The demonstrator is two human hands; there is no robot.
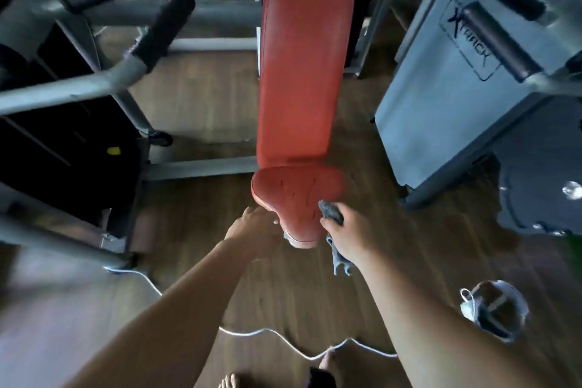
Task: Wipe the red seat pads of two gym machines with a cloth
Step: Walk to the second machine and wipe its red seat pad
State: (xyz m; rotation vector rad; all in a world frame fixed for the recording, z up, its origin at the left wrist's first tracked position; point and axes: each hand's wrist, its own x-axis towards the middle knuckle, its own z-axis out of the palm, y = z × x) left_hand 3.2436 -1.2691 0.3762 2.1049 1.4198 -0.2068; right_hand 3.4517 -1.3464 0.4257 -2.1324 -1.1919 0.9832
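Forearms up front, both hands out at seat pad (293,201) straight ahead; right hand (348,235) fisted round grey cloth (330,214) at pad's right edge; left hand (252,230) loose on left edge; backrest (302,72) runs lengthwise away beyond.

Single view, head-worn, wide-angle; faces forward and steeply down from above the forearms; close range; red seat pad (291,205) near centre; backrest (302,72) running to 12 o'clock; wooden floor (201,98) below; frame blurred.
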